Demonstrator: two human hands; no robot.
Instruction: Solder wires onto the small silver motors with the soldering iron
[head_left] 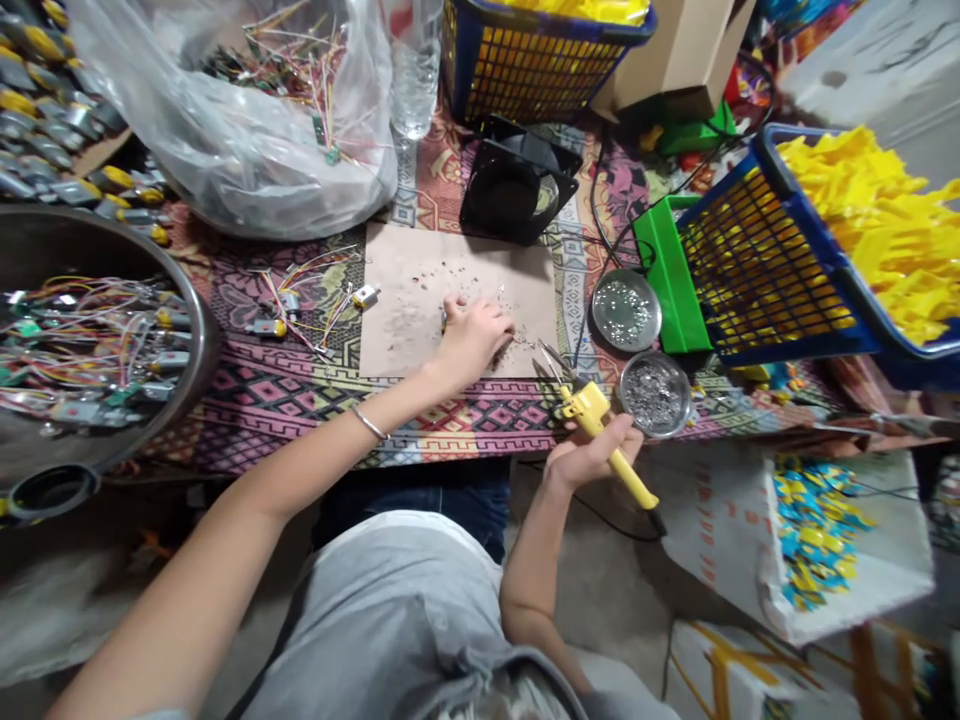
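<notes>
Soldering iron [589, 404] sits firmly in the right hand [579, 463], fingers wrapped round its yellow handle, tip near the right edge of the cardboard [397, 345]! Left hand [472, 335] bends over that sheet (pinching anything? cannot tell), a small motor [366, 296] lies left, two metal dishes [654, 395] right.

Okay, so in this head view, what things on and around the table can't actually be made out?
All in the head view:
What the left hand touches: hidden beneath the hand itself.
Metal bowl: cut off by the left edge.
Far blue basket: cut off by the top edge.
Silvery bits: too small to identify.
</notes>
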